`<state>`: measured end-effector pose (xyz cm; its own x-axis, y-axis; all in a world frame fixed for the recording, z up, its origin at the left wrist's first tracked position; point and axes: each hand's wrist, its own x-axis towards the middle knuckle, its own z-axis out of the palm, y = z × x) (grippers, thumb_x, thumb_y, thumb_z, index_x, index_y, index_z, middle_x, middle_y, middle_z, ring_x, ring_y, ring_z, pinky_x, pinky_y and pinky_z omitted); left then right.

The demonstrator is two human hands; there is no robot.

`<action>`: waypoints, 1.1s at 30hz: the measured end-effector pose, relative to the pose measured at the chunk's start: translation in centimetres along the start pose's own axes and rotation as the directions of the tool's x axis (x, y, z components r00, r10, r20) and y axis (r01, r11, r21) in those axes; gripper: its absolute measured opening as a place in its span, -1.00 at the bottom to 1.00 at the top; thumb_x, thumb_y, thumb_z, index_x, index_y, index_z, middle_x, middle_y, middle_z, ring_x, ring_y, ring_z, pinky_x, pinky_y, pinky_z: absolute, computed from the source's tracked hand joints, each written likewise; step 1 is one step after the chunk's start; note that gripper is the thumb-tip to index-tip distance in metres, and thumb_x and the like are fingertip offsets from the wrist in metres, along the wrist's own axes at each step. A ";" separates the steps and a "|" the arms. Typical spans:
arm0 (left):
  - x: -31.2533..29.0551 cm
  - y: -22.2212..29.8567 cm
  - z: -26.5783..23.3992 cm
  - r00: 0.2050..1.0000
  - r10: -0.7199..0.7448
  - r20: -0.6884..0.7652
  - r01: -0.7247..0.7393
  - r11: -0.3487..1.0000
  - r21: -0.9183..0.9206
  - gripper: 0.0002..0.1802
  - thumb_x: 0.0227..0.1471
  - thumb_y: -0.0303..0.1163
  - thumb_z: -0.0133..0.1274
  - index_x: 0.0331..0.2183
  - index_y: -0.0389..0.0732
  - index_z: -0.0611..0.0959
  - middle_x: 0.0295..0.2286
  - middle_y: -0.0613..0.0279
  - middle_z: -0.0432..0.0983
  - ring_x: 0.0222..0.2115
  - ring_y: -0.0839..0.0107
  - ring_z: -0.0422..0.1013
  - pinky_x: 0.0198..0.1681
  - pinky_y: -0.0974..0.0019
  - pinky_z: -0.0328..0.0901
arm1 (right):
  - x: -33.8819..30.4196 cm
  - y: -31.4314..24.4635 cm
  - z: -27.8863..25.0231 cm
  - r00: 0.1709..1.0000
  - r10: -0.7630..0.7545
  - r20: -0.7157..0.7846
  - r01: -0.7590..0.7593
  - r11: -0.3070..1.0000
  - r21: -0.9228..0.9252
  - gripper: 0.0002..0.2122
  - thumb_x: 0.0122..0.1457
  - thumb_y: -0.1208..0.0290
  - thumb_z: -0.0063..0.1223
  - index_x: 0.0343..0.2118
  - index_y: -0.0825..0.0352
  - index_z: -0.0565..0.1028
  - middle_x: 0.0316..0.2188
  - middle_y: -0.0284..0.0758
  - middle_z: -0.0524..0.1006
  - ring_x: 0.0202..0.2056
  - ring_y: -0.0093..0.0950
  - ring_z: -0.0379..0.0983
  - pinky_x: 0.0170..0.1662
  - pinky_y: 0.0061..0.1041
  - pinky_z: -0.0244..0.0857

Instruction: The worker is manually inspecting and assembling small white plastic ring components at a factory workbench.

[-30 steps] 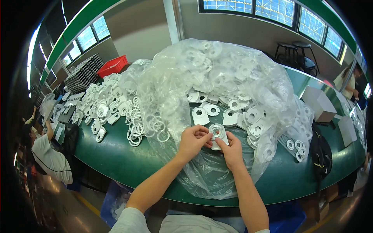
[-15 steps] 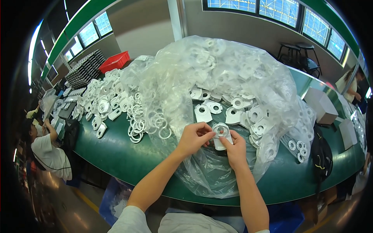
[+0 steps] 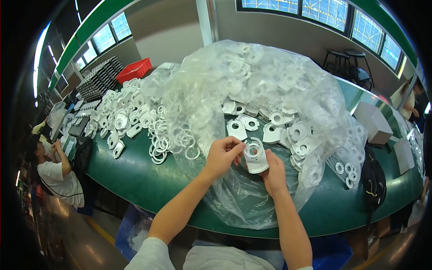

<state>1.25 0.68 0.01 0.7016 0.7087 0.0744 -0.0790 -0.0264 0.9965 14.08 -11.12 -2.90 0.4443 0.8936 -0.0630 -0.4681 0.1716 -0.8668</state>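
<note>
1. Far left of green table (image 3: 135, 180): spread of white plastic parts (image 3: 118, 118) plus loose white rings (image 3: 163, 145). Looks like finished or sorted stock, can't confirm.
2. Left hand (image 3: 221, 156): fingers pinched on the ring seated on top of white bracket (image 3: 255, 157), held just above the bag.
3. Right hand (image 3: 273, 173): curled around the bracket from below, gripping it.
4. Clear plastic bag (image 3: 270, 90): still heaped with parts, so most of the work looks left.
</note>
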 end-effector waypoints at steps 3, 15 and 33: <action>0.0 0.2 0.2 1.000 0.019 0.001 -0.019 1.000 0.011 -0.86 0.04 -0.42 0.06 -0.41 -0.32 0.56 -0.60 0.32 0.47 -0.66 0.62 0.37 -0.62 0.54 0.26 | -0.4 -0.3 0.2 1.000 0.006 0.007 -0.006 0.999 0.045 -0.64 0.29 0.23 -0.30 -0.15 0.49 0.39 -0.27 -0.18 0.51 -0.32 -0.34 0.52 -0.20 -0.38 0.43; -0.3 0.1 0.6 0.997 0.072 -0.005 -0.070 0.980 0.187 -0.87 0.01 -0.44 0.09 -0.43 -0.33 0.56 -0.61 0.35 0.47 -0.67 0.67 0.34 -0.64 0.58 0.21 | -0.2 0.4 -0.3 0.997 -0.073 0.017 0.075 0.983 -0.166 -0.73 0.09 0.58 -0.01 -0.11 0.47 0.38 -0.26 -0.26 0.51 -0.31 -0.48 0.51 -0.25 -0.55 0.41; -0.3 0.3 0.3 0.967 0.254 -0.012 -0.235 0.910 0.341 -0.85 -0.07 -0.46 0.14 -0.46 -0.36 0.57 -0.62 0.25 0.50 -0.64 0.63 0.36 -0.54 0.52 0.27 | -0.3 -0.3 0.5 0.998 -0.066 -0.011 0.065 0.993 -0.101 -0.70 0.03 0.66 0.01 -0.11 0.46 0.39 -0.26 -0.25 0.53 -0.31 -0.50 0.52 -0.23 -0.59 0.39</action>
<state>1.20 0.28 0.26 0.6497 0.6875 0.3244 0.0050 -0.4306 0.9025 13.67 -11.25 -2.36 0.4830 0.8756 -0.0113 -0.3586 0.1860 -0.9148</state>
